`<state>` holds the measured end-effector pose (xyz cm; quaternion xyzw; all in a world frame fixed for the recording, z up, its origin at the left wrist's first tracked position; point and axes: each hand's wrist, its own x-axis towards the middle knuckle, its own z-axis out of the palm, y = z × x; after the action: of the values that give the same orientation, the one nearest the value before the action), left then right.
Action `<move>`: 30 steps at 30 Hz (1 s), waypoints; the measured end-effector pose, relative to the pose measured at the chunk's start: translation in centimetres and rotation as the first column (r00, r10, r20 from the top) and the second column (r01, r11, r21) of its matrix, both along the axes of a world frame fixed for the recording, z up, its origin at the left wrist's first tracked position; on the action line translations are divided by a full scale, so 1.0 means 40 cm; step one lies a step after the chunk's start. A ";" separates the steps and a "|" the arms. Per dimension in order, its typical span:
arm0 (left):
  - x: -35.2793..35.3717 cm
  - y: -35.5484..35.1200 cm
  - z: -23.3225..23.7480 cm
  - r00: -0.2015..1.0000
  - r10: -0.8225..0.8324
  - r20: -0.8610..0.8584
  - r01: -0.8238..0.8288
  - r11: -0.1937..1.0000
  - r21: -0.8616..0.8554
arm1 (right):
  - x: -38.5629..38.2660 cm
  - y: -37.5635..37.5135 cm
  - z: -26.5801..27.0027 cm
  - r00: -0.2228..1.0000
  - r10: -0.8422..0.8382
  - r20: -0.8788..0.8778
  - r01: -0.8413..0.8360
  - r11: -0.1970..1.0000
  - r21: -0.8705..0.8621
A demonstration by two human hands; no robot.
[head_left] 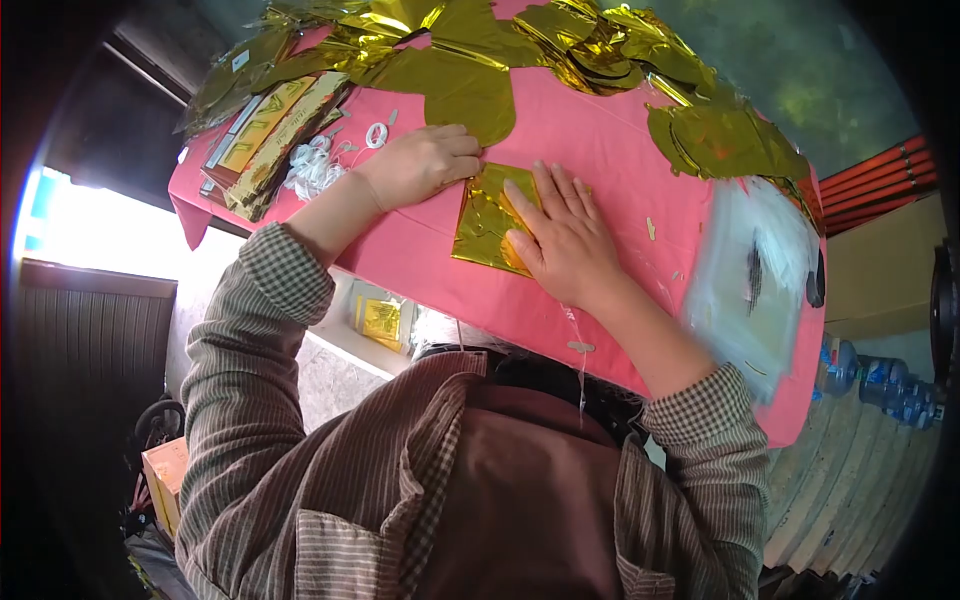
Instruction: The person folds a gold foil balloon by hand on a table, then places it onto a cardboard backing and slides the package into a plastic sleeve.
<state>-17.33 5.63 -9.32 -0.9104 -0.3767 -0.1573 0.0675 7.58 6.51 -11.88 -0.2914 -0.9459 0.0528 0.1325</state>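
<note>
A folded square of shiny gold foil [484, 228] lies flat on the pink-covered table [600, 130]. My right hand [566, 232] rests flat on the foil's right part, fingers spread. At the foil's upper left corner is my left hand [425, 163], its fingers curled together; what they hold, if anything, is hidden. Just beyond this hand, a large rounded gold foil piece [468, 100] hangs over the cloth from the foil heap. White string [314, 168] lies bundled to the left of my left forearm, with a small white ring [376, 135] near it.
Printed packets [265, 135] are stacked at the table's left end. More gold foil [725, 135] lies along the far edge. Clear plastic bags [750, 280] cover the right end. Beyond it are a cardboard box [885, 265] and water bottles [885, 380]. An open drawer [380, 320] sits below the near edge.
</note>
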 end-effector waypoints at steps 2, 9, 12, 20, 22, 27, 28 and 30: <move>-0.001 -0.013 0.002 0.999 0.012 0.052 -0.011 1.000 -0.021 | 0.002 -0.001 -0.001 1.000 0.000 0.000 0.000 1.000 0.009; -0.018 -0.026 -0.016 0.901 0.185 0.393 -0.058 0.947 -0.315 | 0.001 0.000 0.005 0.999 0.027 0.018 -0.028 0.999 0.021; -0.011 -0.018 -0.002 0.834 0.341 0.434 -0.060 0.838 -0.542 | 0.001 0.001 0.002 0.999 0.031 0.025 -0.032 0.999 0.017; 0.005 -0.027 0.005 0.796 0.375 0.475 -0.134 0.875 -0.466 | 0.000 0.003 -0.002 1.000 0.024 0.011 -0.024 1.000 0.011; 0.037 -0.056 0.008 0.875 0.273 0.399 -0.129 0.927 -0.351 | 0.000 0.001 0.001 1.000 0.026 0.014 -0.026 1.000 0.015; 0.071 -0.131 0.016 0.976 0.166 0.142 -0.109 0.933 -0.342 | 0.001 0.000 0.000 1.000 0.025 -0.012 -0.025 0.999 0.025; 0.069 -0.142 0.016 0.981 0.182 0.069 -0.150 0.933 -0.328 | 0.001 -0.001 0.001 1.000 0.026 -0.015 -0.026 1.000 0.018; 0.065 -0.157 0.022 0.980 0.189 0.057 -0.159 0.927 -0.339 | 0.003 0.000 0.001 0.999 0.031 -0.013 -0.030 0.999 0.024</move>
<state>-14.74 -0.65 -8.44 -0.8638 -0.4797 -0.1251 -0.0905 7.69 6.50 -11.85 -0.2751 -0.9499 0.0457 0.1411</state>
